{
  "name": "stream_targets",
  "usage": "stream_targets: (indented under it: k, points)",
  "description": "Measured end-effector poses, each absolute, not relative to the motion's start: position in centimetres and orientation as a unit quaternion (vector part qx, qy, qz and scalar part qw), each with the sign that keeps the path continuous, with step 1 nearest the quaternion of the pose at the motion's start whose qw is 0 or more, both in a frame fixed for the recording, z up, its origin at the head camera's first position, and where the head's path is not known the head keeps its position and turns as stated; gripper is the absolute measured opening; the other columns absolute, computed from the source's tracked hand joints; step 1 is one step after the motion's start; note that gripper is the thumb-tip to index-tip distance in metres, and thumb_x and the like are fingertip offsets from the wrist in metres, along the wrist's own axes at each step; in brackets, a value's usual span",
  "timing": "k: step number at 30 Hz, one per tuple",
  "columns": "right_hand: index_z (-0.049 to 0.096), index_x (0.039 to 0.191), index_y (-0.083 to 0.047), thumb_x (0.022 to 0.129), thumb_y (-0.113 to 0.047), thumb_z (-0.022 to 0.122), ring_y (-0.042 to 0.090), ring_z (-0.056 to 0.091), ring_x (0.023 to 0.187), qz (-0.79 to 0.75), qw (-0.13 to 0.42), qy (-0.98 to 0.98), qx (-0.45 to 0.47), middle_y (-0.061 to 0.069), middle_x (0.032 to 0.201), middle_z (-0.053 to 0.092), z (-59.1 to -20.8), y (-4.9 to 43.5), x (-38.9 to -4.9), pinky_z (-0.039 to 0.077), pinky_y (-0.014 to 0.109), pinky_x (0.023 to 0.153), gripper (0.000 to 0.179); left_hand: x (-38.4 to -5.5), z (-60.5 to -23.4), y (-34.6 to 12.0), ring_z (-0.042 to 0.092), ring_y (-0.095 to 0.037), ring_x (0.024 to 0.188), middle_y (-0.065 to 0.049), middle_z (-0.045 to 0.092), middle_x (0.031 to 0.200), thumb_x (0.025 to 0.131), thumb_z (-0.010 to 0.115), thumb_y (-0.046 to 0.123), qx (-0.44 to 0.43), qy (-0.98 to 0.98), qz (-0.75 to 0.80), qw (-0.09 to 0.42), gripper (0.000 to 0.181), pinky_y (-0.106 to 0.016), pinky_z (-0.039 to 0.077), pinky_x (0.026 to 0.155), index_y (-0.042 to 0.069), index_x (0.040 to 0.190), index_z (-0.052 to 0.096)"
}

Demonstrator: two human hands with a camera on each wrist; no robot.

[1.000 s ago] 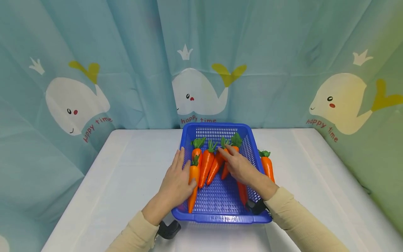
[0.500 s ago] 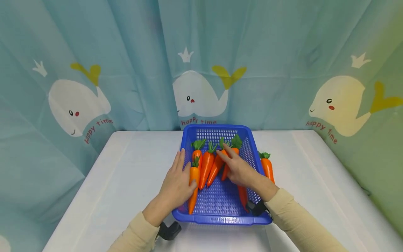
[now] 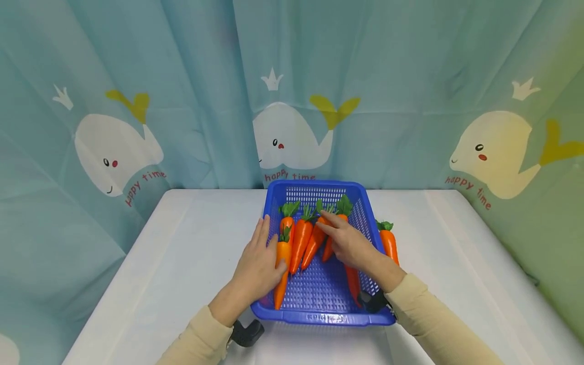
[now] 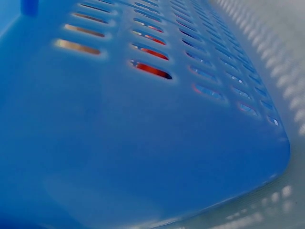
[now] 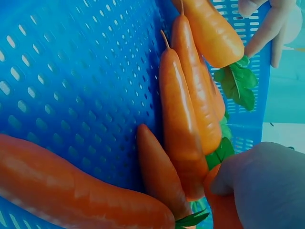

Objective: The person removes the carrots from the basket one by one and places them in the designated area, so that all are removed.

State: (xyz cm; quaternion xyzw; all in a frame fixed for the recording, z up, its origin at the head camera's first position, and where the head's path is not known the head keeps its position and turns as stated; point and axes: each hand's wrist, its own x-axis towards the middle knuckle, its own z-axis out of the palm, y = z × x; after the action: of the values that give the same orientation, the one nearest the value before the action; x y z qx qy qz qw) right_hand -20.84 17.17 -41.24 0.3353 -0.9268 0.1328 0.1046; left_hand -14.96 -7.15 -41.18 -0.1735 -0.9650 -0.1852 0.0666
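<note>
A blue plastic basket (image 3: 319, 318) with perforated walls holds several orange carrots with green tops. My left hand (image 3: 257, 266) lies over its left rim, fingers straight, the thumb beside the leftmost carrot (image 3: 281, 284). Inside the basket, my right hand (image 3: 349, 246) reaches over the carrot tops. Its thumb is bent against a carrot (image 5: 221, 210) in the right wrist view; the other fingers are hidden there. Two carrots (image 3: 301, 243) (image 3: 312, 251) lie slanted in the middle. Another carrot (image 3: 352, 284) lies below the right wrist. Only the basket's outer wall (image 4: 143, 143) shows in the left wrist view.
One more carrot (image 3: 389, 243) lies outside, against the basket's right side. Beneath everything is a white table (image 3: 201, 238). A blue curtain (image 3: 392, 101) printed with whales hangs behind and at the sides.
The right hand's fingers have drawn slightly closer together, and the greens by them have shifted a little left. The left hand and the basket keep their places; the head view has shifted slightly.
</note>
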Motion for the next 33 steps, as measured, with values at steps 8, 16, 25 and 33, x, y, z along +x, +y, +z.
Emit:
stream_targets:
  k: [8, 16, 25, 33]
  points:
    - [0.064, 0.128, 0.0, 0.085, 0.01, 0.058, 0.042, 0.057, 0.126, 0.141, 0.085, -0.932, 0.322, 0.024, 0.15, 0.044, -41.0, 16.9, -20.9, 0.053, 0.047, 0.097, 0.045, -14.9, -41.0, -7.3, 0.013, -0.043, 0.152, -0.028, 0.013, 0.163, 0.09, 0.061, 0.025, -0.173, -0.965, -0.183, 0.07, 0.058, -0.055, 0.031, 0.117, -0.015, 0.132, 0.054]
    - [0.065, 0.125, 0.001, 0.089, 0.009, 0.055, 0.043, 0.063, 0.114, 0.154, 0.106, -0.925, 0.33, 0.027, 0.148, 0.046, -40.9, 17.0, -20.8, 0.058, 0.045, 0.086, 0.038, -14.9, -41.0, -7.2, 0.013, -0.043, 0.152, -0.028, 0.014, 0.163, 0.09, 0.062, 0.025, -0.167, -0.965, -0.193, 0.058, 0.058, -0.058, 0.033, 0.115, -0.014, 0.133, 0.053]
    - [0.067, 0.124, 0.0, 0.081, 0.013, 0.059, 0.042, 0.057, 0.125, 0.18, 0.113, -0.927, 0.31, 0.025, 0.149, 0.046, -40.6, 17.8, -20.3, 0.058, 0.042, 0.085, 0.046, -14.8, -41.5, -7.0, 0.014, -0.044, 0.152, -0.029, 0.015, 0.162, 0.09, 0.061, 0.026, -0.173, -0.967, -0.177, 0.069, 0.06, -0.057, 0.035, 0.114, -0.013, 0.135, 0.052]
    - [0.064, 0.128, -0.001, 0.083, 0.011, 0.057, 0.042, 0.057, 0.125, 0.187, 0.106, -0.93, 0.298, 0.024, 0.152, 0.042, -39.3, 18.7, -19.9, 0.059, 0.035, 0.077, 0.048, -14.7, -41.3, -7.0, 0.014, -0.044, 0.152, -0.03, 0.015, 0.162, 0.089, 0.06, 0.024, -0.173, -0.966, -0.179, 0.073, 0.062, -0.058, 0.037, 0.113, -0.013, 0.137, 0.049]
